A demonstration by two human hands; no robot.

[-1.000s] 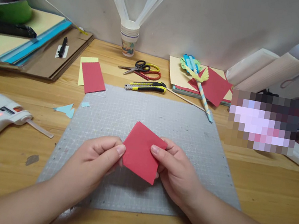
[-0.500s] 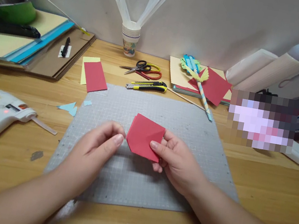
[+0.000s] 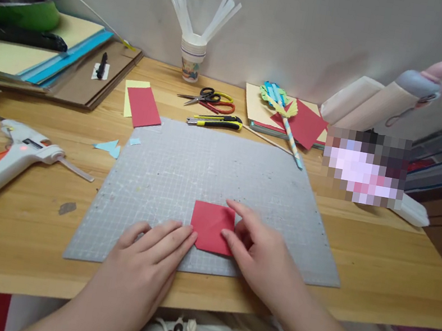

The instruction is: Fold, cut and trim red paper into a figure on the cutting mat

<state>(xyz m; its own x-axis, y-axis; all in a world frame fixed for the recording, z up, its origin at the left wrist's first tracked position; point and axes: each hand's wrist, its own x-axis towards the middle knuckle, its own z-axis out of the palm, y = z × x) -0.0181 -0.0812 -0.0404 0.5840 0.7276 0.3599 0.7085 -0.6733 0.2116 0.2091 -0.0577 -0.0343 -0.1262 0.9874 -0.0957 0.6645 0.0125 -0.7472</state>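
A folded red paper square (image 3: pixel 212 227) lies on the grey cutting mat (image 3: pixel 169 168) near its front edge. My left hand (image 3: pixel 153 256) is palm down, its fingers stretched out and their tips pressing on the paper's lower left corner. At the paper's right edge is my right hand (image 3: pixel 260 246). Its thumb rests on the paper and its index finger reaches out apart from the thumb; the other fingers are curled and partly hidden. Neither hand lifts the paper.
A glue gun (image 3: pixel 19 158) lies at left by blue paper scraps (image 3: pixel 108 147). Behind the mat are red paper (image 3: pixel 144 107), scissors (image 3: pixel 207 98), a utility knife (image 3: pixel 215 121) and a cup of glue sticks (image 3: pixel 191 60). A paper flower (image 3: pixel 290 135) lies at the back right.
The red paper has come down from the air onto the mat. My left hand has gone from a pinch beside it to flat fingers on its corner; my right hand's grip has loosened.
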